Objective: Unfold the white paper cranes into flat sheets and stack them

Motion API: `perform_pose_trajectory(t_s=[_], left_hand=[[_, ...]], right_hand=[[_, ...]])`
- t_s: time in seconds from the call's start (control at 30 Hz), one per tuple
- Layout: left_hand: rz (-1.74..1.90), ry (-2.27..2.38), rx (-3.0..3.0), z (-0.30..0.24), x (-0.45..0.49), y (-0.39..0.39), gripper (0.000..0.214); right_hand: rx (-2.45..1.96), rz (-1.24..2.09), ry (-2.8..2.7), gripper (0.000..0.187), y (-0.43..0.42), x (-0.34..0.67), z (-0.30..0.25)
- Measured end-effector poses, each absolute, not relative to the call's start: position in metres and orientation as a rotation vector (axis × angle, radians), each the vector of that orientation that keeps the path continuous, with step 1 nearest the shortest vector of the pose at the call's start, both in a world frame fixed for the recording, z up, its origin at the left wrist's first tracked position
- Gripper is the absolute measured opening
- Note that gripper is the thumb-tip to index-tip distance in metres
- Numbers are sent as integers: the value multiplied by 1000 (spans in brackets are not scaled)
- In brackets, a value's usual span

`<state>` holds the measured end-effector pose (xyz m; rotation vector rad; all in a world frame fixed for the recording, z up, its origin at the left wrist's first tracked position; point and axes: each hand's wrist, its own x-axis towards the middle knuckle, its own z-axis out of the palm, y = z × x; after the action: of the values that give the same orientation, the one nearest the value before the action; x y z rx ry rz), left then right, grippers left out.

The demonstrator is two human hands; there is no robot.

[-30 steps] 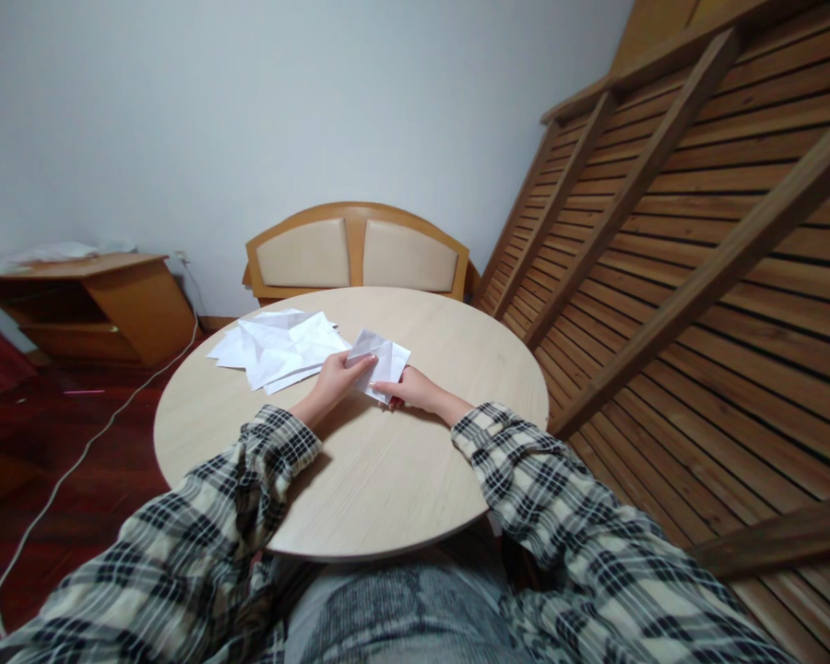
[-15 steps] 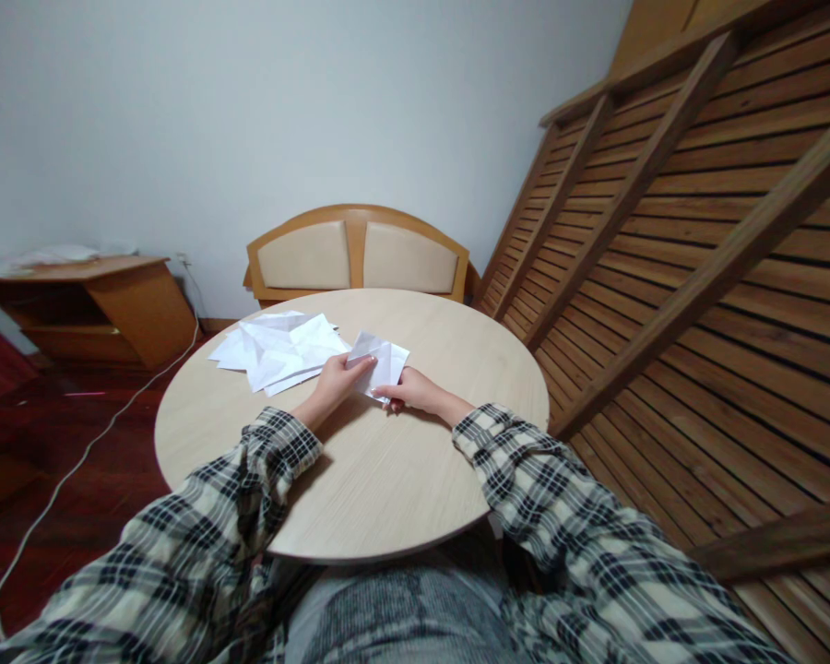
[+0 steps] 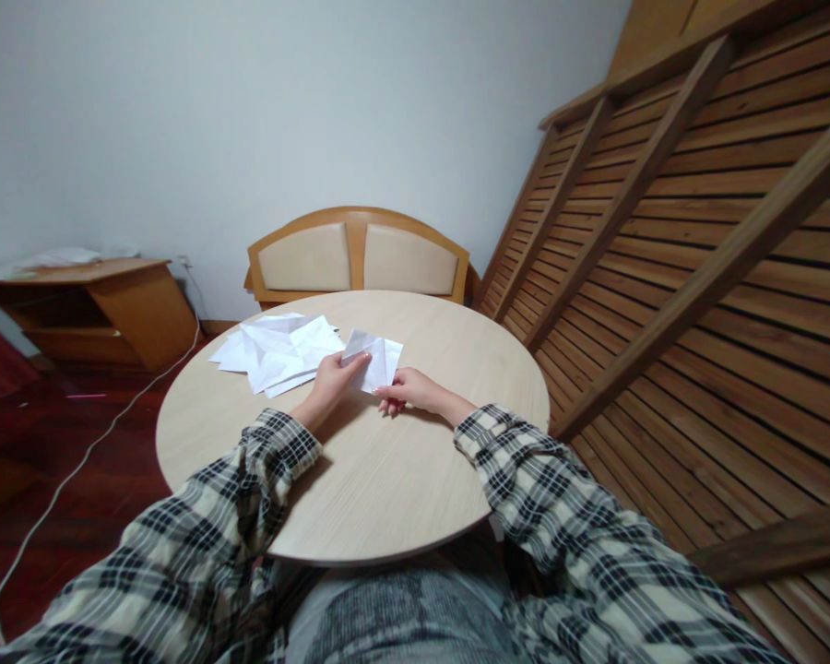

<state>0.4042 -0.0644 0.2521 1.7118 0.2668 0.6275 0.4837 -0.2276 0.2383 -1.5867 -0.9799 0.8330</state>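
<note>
A folded white paper [image 3: 379, 359] is held just above the round light-wood table [image 3: 360, 461], near its middle. My left hand [image 3: 336, 380] pinches the paper's left edge, thumb on top. My right hand [image 3: 408, 391] grips its lower right corner with closed fingers. Both wrists rest low over the tabletop, in plaid sleeves. To the left of my hands lies a loose heap of creased white paper sheets [image 3: 277, 351].
A wooden chair with beige padded back [image 3: 357, 256] stands behind the table. A slatted wooden wall with diagonal beams [image 3: 698, 240] rises on the right. A low wooden cabinet [image 3: 89, 304] stands at the left, and a white cable [image 3: 76, 461] runs across the dark red floor.
The folded paper has shifted slightly left and looks narrower, its right flap drawn in. Both hands stay in nearly the same place.
</note>
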Motion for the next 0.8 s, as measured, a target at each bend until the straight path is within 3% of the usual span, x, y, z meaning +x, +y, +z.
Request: perform_pose_trajectory(t_s=[0.37,0.8], left_hand=[[657,282,1719,253,405,-63,24],[625,234,1691,250,405,-61,30]], right_hand=[[-1516,866,-961,10,-227,483,235],[-1474,871,-972,13,-229,485,231]])
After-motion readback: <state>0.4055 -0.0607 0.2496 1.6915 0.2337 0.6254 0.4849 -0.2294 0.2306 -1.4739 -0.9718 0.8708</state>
